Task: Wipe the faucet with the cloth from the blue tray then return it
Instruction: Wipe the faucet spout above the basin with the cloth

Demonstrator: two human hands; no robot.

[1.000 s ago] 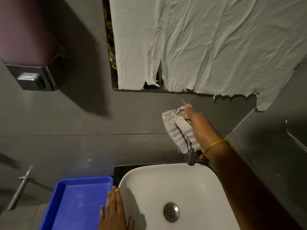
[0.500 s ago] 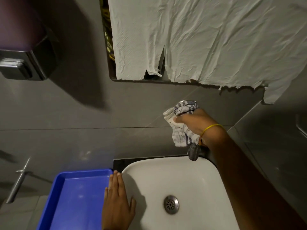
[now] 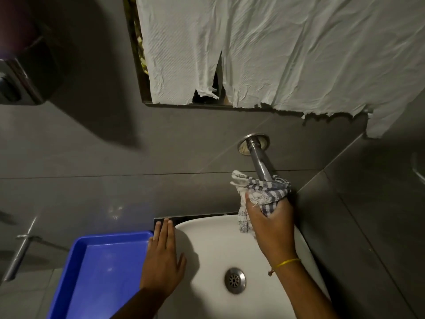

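Two hands are in view; the right hand (image 3: 272, 223) is closed around the bunched white cloth with blue-grey stripes (image 3: 262, 194), which wraps the near end of the polished steel faucet pipe (image 3: 258, 161); the left hand (image 3: 162, 261) lies flat and spread, holding nothing, on the left rim of the white ceramic basin (image 3: 207, 254), its fingertips touching the dark counter (image 3: 164, 219) edge.

The faucet's long axis runs from its round wall flange (image 3: 253, 143) at the far side toward the viewer and slightly right, out over the basin; the cloth sits at the near end of that line, so the bare pipe lies straight beyond the right hand, and a further wipe would likely travel along the axis rather than across it. The empty blue plastic tray (image 3: 101, 270) sits on the counter just left of the basin, beside the left hand and well left of the cloth; the left hand is nearer it, though the right one carries the cloth.

Compared with half a second ago, the cloth has slid from near the flange down to the spout end, uncovering pipe and flange; the left hand has stayed on the rim; the tray has not moved.

Torn white paper (image 3: 287, 54) covers the mirror above.
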